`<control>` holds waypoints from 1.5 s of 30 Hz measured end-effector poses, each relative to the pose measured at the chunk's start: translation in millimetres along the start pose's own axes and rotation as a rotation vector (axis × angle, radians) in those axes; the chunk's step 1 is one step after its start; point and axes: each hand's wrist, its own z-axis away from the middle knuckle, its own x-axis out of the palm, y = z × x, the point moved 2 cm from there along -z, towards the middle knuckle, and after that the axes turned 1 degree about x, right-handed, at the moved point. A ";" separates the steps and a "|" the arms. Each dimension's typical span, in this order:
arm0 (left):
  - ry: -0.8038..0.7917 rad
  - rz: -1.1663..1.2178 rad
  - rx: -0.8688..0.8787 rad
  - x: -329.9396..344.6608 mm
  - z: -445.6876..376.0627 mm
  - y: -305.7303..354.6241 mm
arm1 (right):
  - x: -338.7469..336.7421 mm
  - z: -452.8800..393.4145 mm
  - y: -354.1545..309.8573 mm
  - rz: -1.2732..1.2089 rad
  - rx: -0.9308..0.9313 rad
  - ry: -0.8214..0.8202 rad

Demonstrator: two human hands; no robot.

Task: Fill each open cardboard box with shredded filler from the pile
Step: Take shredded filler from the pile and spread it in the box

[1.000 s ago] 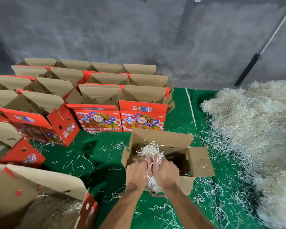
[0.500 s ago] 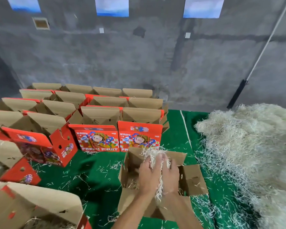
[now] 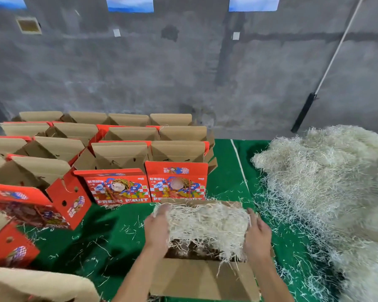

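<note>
Shredded filler stretched between both hands over cardboard box.

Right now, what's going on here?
A person is packing shredded filler into an open cardboard box on the green mat. The left hand and right hand hold a wad of filler stretched between them, just above the box opening. The big filler pile lies to the right. Rows of open red fruit boxes stand behind and to the left; what they hold cannot be seen from here.
</note>
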 end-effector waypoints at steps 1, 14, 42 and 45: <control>-0.004 0.031 0.003 -3.8 -5.3 4.5 | -6.8 -4.9 6.5 -0.013 0.056 0.073; -0.185 -0.095 -0.089 14.4 11.3 -13.2 | 9.1 21.1 0.8 0.188 0.130 0.113; -0.216 -0.291 0.048 50.4 50.8 -28.8 | 70.4 49.4 27.2 0.097 0.081 -0.356; -0.115 -0.406 0.048 33.5 38.2 -23.3 | 57.6 45.9 22.1 -0.014 -0.008 -0.403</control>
